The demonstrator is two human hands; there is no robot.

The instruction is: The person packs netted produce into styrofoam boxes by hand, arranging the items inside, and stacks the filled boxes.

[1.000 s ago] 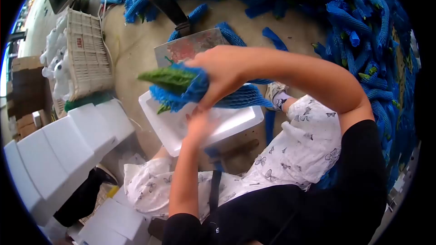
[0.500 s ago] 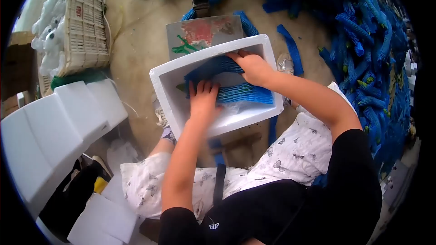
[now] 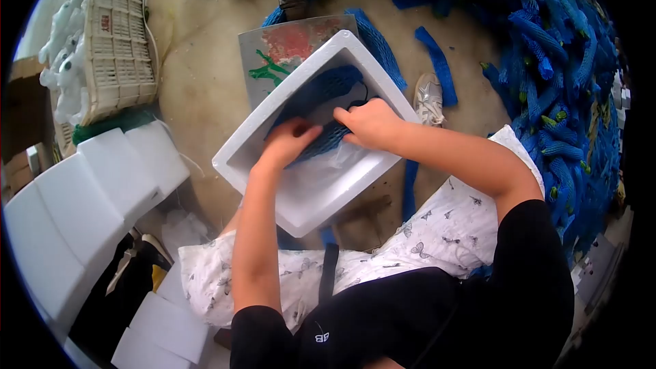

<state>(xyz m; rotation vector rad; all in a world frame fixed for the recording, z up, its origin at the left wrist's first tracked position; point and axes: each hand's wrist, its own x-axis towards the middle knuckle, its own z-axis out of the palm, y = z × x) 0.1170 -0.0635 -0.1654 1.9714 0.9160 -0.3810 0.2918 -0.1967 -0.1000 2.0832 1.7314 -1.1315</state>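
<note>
A white foam box [image 3: 236,126] is turned cornerwise in front of me, resting partly over a grey metal plate. Inside, a long vegetable in blue netting [image 3: 328,142] lies slantwise between my hands. My left hand [image 3: 290,140] is closed round its left end, thumb on top. At the other end my right hand [image 3: 369,123] grips it with bent fingers. Another blue-netted piece [image 3: 321,89] lies along the far wall of the box. Clear plastic film [image 3: 338,164] shows on the near side. My hands hide parts of the netted pieces.
A heap of blue-netted green vegetables [image 3: 547,109] fills the right side. The metal plate [image 3: 256,61] has a dark post behind it. To the left stand a cream plastic crate [image 3: 119,48] and stacked white foam boxes [image 3: 89,191]. Loose blue netting [image 3: 437,65] lies by my shoe [image 3: 428,99].
The foam box has turned, one corner now pointing away from me. My left hand has shifted slightly left, and my right hand has come down from the far wall toward the near netted piece.
</note>
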